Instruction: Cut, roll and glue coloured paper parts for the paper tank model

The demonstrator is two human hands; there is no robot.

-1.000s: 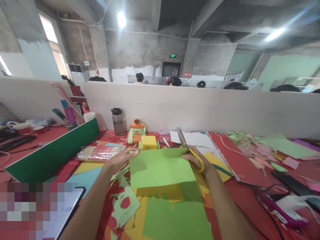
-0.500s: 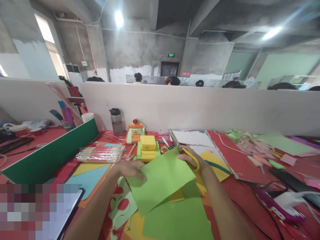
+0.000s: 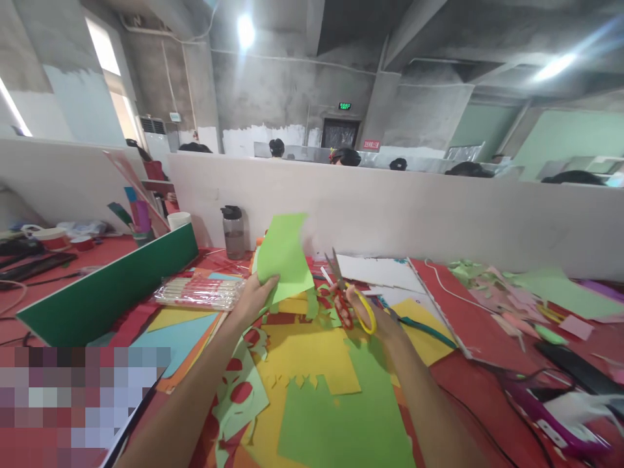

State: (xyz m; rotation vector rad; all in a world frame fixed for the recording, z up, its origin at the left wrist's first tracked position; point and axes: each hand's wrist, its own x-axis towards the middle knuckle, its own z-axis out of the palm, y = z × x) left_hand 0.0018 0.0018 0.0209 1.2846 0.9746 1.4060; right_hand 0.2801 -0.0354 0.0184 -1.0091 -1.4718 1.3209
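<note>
My left hand pinches the lower left edge of a light green paper sheet, which it holds up above the table. In my right hand are scissors with one yellow and one red handle loop; their blades are spread apart and clear of the sheet. Below the hands lie a yellow paper piece with a notched edge, another green sheet and a pale green sheet with round holes. The raised sheet hides most of the yellow and orange paper models behind it.
A bottle stands by the white partition. To the left are a wrapped bundle of sticks and a green board. White boards, paper scraps and a purple power strip lie to the right.
My left hand has lifted the green sheet up and forward, uncovering the yellow paper. The scissors have come away from the sheet, and their blades and loops are wider apart.
</note>
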